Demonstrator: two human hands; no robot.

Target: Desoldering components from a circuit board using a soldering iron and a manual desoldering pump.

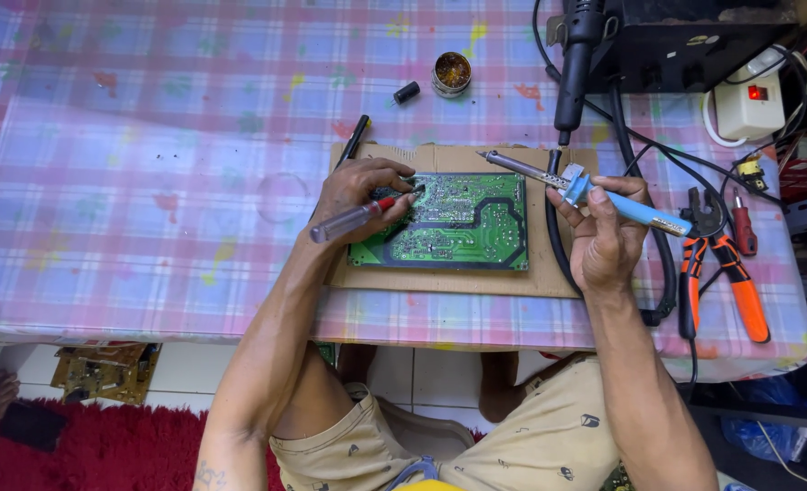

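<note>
Green rectangular circuit board, solder side up, lies flat on a brown cardboard sheet in the middle of the desk, which is covered by a pink-and-blue checked cloth.

Left hand rests on the board's left edge, grip closed around a screwdriver with clear handle and red collar; its tip sits at the board's upper left corner, handle angled out to the left.

Right hand hovers just right of the board, off its surface, grip closed on a soldering iron with blue handle and metal barrel; the tip points up-left over the cardboard's top edge, apart from the board.

Around:
- thick black cable runs down the cardboard between board and right hand
- black hot-air handpiece hangs from a black box-shaped station at top right, nozzle just above the cardboard
- orange-handled pliers and small red-handled tool lie right of the right hand
- white power strip with red lit switch at far right, wires tangled around it
- black pen-like stick lies at the cardboard's top left corner
- small black cylindrical capacitor near it

Container: small round metal tin above the board, open, holding a brownish mass, probably flux or tip-cleaning wool; too small to tell.

Hidden or cut off: station top is out of frame, screwdriver tip is partly covered by fingers, and the board's upper left is under the left hand. Below the desk edge are a second brownish circuit board on the white floor tiles and a red shaggy rug.
</note>
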